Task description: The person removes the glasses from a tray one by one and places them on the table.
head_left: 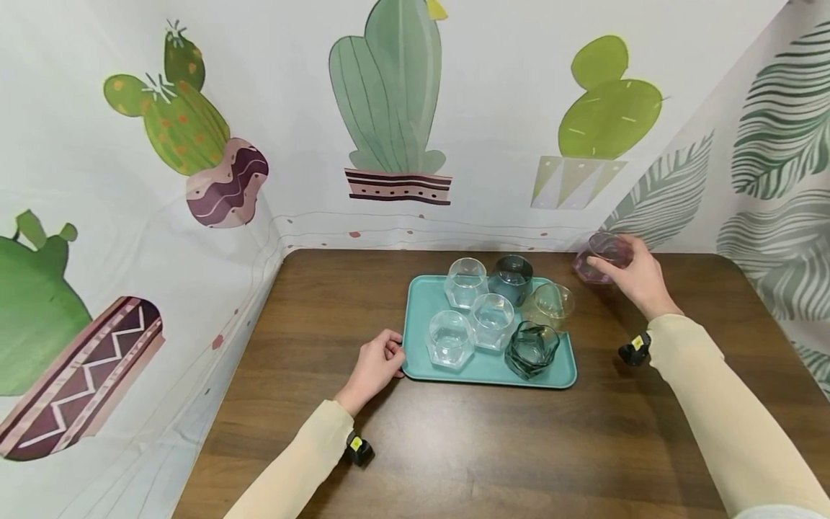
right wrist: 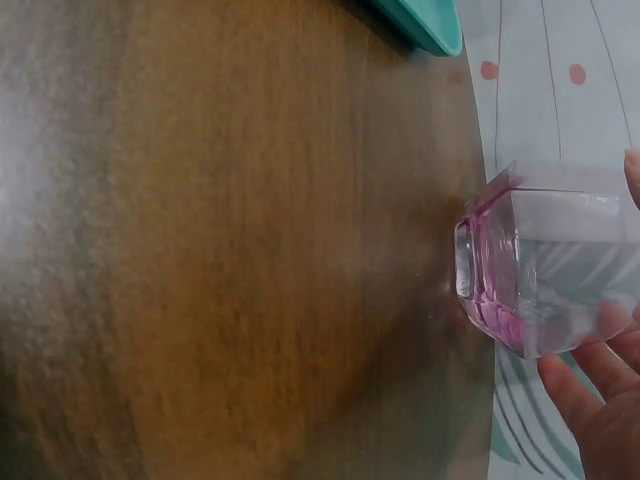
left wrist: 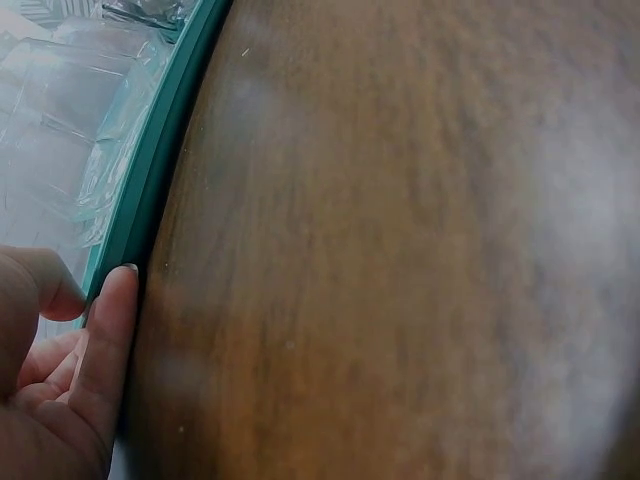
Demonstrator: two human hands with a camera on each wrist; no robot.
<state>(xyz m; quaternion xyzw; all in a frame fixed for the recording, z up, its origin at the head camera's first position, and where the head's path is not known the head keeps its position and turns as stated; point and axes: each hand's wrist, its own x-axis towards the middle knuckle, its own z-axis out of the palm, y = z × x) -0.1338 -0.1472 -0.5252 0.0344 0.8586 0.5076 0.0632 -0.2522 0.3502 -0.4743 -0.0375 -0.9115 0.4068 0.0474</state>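
No readable words, numbers or brands in any of the three views. Closest to a label: small yellow sticker (head_left: pixel 356 443) on the black camera (head_left: pixel 364 454) at the left sleeve (head_left: pixel 301 458); dark mark on it, too small to make out. Second yellow sticker (head_left: pixel 637 342) on the other black camera (head_left: pixel 627 354), at the right sleeve (head_left: pixel 720 404); also marked, also illegible. Zigzags on the printed pot (head_left: pixel 84 382), far left of the wall cloth (head_left: pixel 285 94): pattern, not lettering.
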